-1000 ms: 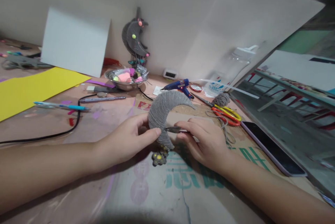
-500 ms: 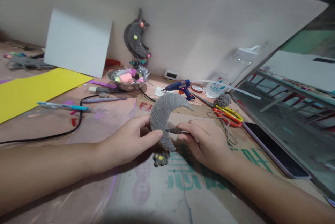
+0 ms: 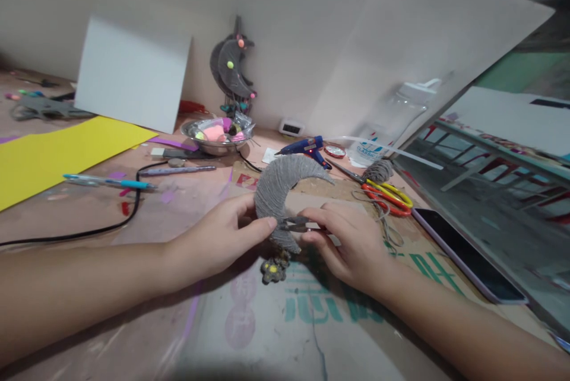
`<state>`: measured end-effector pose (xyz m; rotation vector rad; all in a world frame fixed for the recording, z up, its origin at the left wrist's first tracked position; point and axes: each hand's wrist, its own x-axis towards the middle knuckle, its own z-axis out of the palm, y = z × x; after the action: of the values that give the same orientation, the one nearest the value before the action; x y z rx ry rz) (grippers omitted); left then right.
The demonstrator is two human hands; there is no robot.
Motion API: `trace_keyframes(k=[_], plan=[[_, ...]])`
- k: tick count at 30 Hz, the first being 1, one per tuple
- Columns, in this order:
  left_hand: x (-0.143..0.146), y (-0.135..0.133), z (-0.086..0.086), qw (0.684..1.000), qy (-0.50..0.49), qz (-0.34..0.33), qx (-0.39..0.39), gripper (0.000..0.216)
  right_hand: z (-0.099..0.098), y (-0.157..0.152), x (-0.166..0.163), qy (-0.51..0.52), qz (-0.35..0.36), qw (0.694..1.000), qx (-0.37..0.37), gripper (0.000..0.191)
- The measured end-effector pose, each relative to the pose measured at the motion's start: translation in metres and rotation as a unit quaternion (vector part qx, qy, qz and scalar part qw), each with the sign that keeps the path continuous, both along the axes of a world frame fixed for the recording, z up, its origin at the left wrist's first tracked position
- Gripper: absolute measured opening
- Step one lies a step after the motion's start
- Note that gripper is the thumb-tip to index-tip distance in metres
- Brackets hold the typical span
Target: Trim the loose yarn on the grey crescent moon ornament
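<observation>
My left hand (image 3: 236,229) grips a grey yarn-wrapped crescent moon (image 3: 271,188), its thumb pressed on the lower front and its fingers hidden behind. Between the fingertips of my right hand (image 3: 350,238) is a pair of dark metal tweezers (image 3: 299,225). Their tips reach the moon's inner curve, just right of my left thumb. Two prongs show slightly apart; exactly what the tips touch is too small to tell. A small dark flower with yellow spots (image 3: 273,271) is below the moon's lower end, above the printed cardboard (image 3: 249,333).
Behind my hands are a blue glue gun (image 3: 305,146), a metal bowl (image 3: 218,145) of coloured pieces and a water bottle (image 3: 387,126). Scissors (image 3: 387,198), grey yarn (image 3: 378,171) and a phone (image 3: 467,256) lie right. A black cord (image 3: 120,226) and pen (image 3: 109,182) lie left.
The tweezers' prongs have spread apart at the moon's inner edge. The moon has tilted slightly, its upper tip shifting right. Both hands have stayed nearly in place.
</observation>
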<state>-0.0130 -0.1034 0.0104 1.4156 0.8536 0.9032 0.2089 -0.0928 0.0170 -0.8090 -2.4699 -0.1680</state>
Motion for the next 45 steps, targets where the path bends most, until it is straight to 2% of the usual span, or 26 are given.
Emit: trace_keyframes(k=[9, 19, 25, 28, 31, 34, 36, 38, 41, 45], plan=[[0.0, -0.002, 0.004, 0.998, 0.031, -0.006, 0.047, 0.027, 0.001, -0.001, -0.003, -0.014, -0.007, 1.0, -0.006, 0.02], [-0.001, -0.001, 0.003, 0.998, 0.043, -0.01, 0.05, 0.029, 0.0, 0.0, -0.003, -0.008, 0.002, 1.0, -0.017, 0.02], [0.001, -0.001, 0.002, 1.0, -0.009, -0.011, 0.001, 0.024, 0.003, -0.002, -0.003, 0.042, -0.011, 0.999, -0.031, 0.017], [0.002, 0.0, 0.0, 1.0, -0.025, -0.008, -0.016, 0.024, 0.006, -0.005, -0.006, 0.128, -0.039, 0.987, -0.088, 0.017], [0.001, 0.001, -0.003, 1.0, -0.027, -0.008, -0.015, 0.025, 0.009, -0.008, -0.012, 0.194, -0.061, 0.958, -0.203, 0.02], [0.0, 0.002, -0.005, 0.999, -0.038, -0.014, -0.012, 0.026, 0.008, -0.008, -0.02, 0.192, -0.049, 0.922, -0.333, 0.013], [0.001, 0.002, -0.004, 0.999, -0.043, -0.015, -0.01, 0.023, 0.007, -0.008, -0.023, 0.182, -0.048, 0.9, -0.394, 0.013], [0.001, 0.002, -0.003, 0.999, -0.038, 0.002, -0.023, 0.02, 0.005, -0.008, -0.024, 0.186, -0.053, 0.886, -0.422, 0.016], [0.002, 0.001, 0.0, 0.997, -0.04, 0.026, -0.066, 0.029, 0.003, -0.01, -0.024, 0.206, -0.039, 0.875, -0.436, 0.014], [0.003, 0.001, -0.001, 0.99, -0.073, 0.013, -0.118, 0.03, 0.005, -0.012, -0.023, 0.206, -0.019, 0.887, -0.414, 0.01]])
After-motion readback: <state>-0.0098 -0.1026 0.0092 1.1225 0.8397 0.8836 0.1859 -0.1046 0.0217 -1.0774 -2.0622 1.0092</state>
